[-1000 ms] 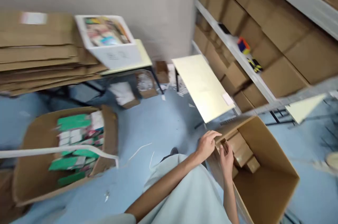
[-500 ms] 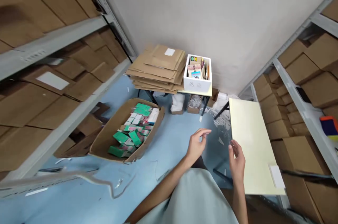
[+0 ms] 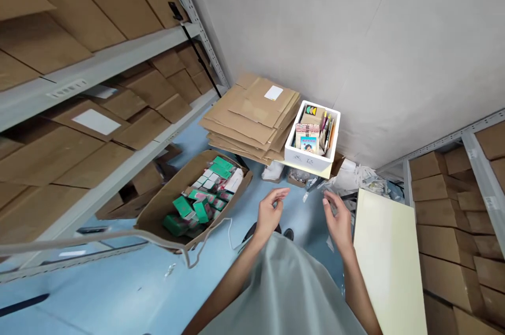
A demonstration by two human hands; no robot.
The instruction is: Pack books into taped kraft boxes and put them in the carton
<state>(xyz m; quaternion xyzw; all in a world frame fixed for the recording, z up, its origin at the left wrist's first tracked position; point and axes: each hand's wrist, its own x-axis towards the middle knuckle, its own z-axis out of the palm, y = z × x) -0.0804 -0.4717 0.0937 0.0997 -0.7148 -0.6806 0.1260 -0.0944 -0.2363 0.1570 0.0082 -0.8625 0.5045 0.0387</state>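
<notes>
My left hand (image 3: 270, 210) hovers over the blue floor with its fingers slightly curled and nothing in it. My right hand (image 3: 338, 216) is raised to the right of it, thumb and fingers apart, also holding nothing. Beyond both hands stands a white foam box (image 3: 305, 158) of books and pens on a small table. Beside that box lies a stack of flattened cardboard (image 3: 252, 114) with a white label on top. A large open carton (image 3: 158, 219) of green and white small boxes (image 3: 203, 210) sits on the floor left of my left hand.
A pale yellow tabletop (image 3: 389, 261) is close to my right forearm. Shelves of cardboard boxes rise on the left (image 3: 98, 51) and right (image 3: 445, 224). A pale cable (image 3: 158, 239) crosses in front of the carton. White scraps (image 3: 365, 177) lie under the wall.
My view has turned right and come nearer the foam box and cardboard stack. Both hands have shifted left in view, the right one moving off the yellow tabletop's edge.
</notes>
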